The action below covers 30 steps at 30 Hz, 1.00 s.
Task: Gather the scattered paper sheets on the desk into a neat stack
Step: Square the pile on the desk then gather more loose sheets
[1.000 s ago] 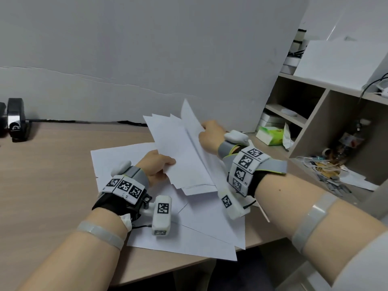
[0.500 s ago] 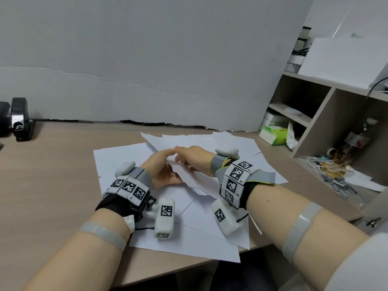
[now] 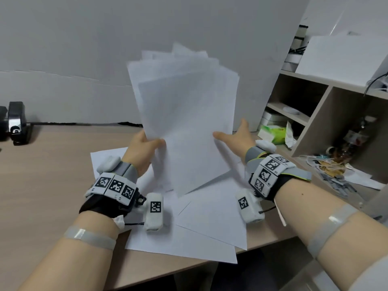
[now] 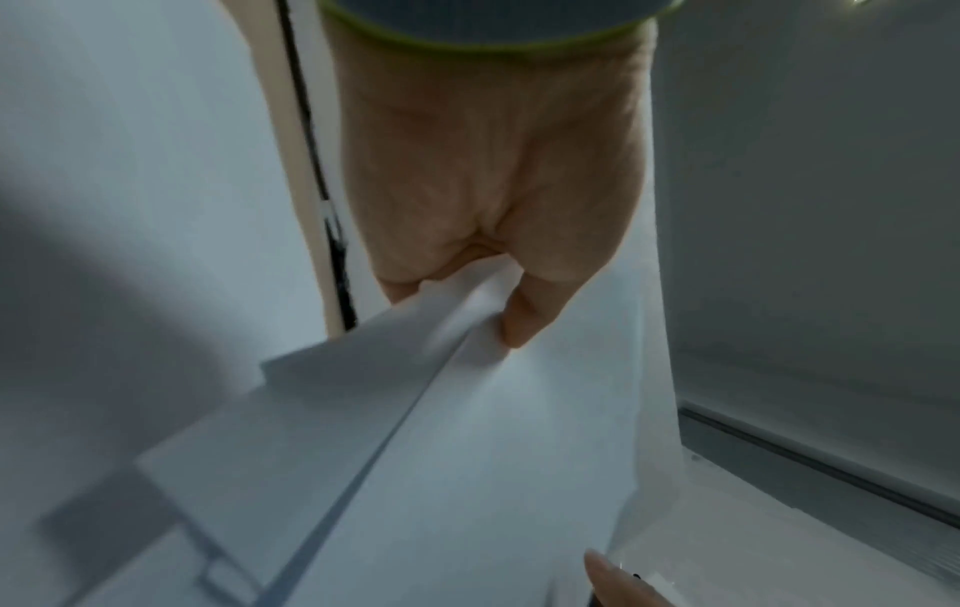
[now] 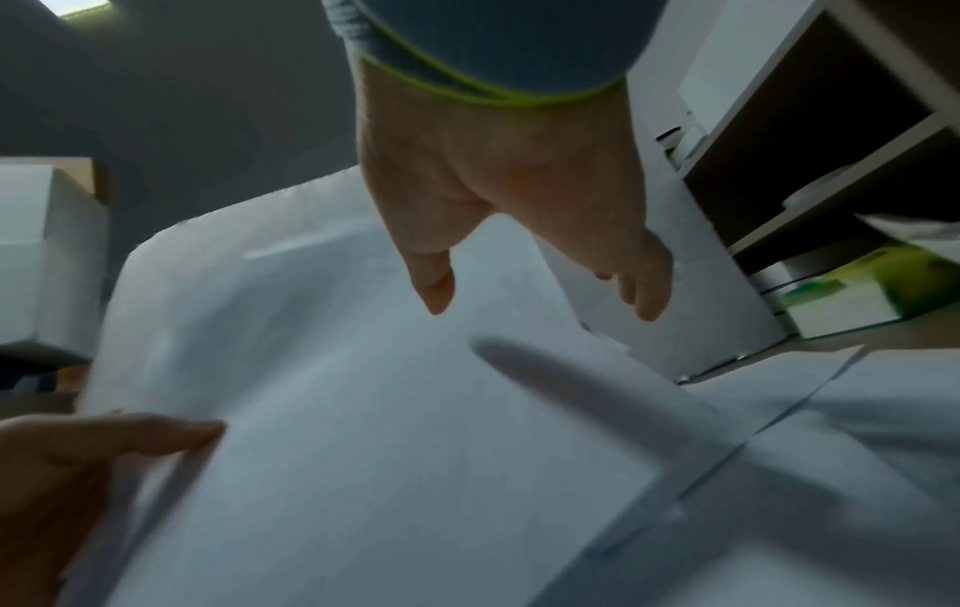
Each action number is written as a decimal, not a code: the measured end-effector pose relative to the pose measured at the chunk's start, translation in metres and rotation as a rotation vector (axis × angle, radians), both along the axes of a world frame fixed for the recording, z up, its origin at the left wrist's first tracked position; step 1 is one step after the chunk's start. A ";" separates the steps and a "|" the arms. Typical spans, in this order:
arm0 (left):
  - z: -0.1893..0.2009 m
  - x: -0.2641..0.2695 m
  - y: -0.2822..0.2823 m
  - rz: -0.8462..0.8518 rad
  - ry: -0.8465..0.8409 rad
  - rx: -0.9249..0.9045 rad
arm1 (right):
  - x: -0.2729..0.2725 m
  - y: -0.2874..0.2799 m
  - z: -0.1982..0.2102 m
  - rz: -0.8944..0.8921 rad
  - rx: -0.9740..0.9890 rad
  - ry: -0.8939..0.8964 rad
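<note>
Loose sheets (image 3: 210,223) lie flat on desk (image 3: 42,185), below both wrists, ungathered.

Left hand (image 3: 142,150): thumb and fingers clamped on left edge of raised sheaf (image 3: 184,122).

Right hand (image 3: 237,137): fingers spread, relaxed, at right edge; no grip.

Beyond fingertips, sheaf top fanned, misaligned.

Risk: one-sided pinch; sheets may slide out, buckle, scatter.

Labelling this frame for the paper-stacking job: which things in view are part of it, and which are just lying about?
In the job:
- raised sheaf of sheets, edges uneven
- left hand, gripping its left edge
- right hand, fingers straight at its right edge
- loose sheets on the desk

Lying about:
- black stapler
- green tissue pack
- shelf unit
- clutter of small items
</note>
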State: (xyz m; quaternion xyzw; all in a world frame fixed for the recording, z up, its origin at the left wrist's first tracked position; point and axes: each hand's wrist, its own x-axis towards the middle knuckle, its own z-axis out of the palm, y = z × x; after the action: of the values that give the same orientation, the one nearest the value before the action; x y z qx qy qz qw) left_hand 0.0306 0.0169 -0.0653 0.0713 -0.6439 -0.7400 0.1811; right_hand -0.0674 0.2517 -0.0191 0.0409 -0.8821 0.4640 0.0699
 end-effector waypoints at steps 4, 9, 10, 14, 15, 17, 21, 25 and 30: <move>0.024 0.001 0.005 0.017 0.078 -0.060 | -0.010 0.019 0.024 0.102 -0.378 0.082; 0.049 -0.006 0.027 0.022 0.141 -0.268 | -0.005 0.021 0.043 0.187 -0.499 0.196; 0.052 -0.007 0.030 0.026 0.148 -0.292 | -0.003 0.021 0.045 0.191 -0.525 0.219; 0.054 -0.008 0.028 0.074 0.138 -0.270 | 0.006 0.031 0.051 0.228 -0.605 0.252; 0.055 -0.008 0.027 0.075 0.140 -0.258 | 0.009 0.034 0.053 0.241 -0.611 0.263; 0.055 -0.007 0.025 0.049 0.168 -0.258 | 0.010 0.038 0.052 0.242 -0.616 0.273; 0.059 -0.006 0.024 0.060 0.202 -0.282 | 0.016 0.039 0.049 0.241 -0.619 0.248; 0.063 -0.007 0.037 0.077 0.269 -0.291 | 0.023 0.028 0.045 0.255 -0.556 0.248; 0.062 -0.011 0.040 0.159 0.280 -0.351 | 0.030 0.021 0.051 0.208 -0.555 0.282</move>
State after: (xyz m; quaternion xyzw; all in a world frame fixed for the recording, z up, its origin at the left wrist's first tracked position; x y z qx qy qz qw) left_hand 0.0200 0.0567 -0.0032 -0.0140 -0.7237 -0.6027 0.3360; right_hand -0.0374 0.2723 0.0321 0.1740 -0.6947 0.6811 0.1523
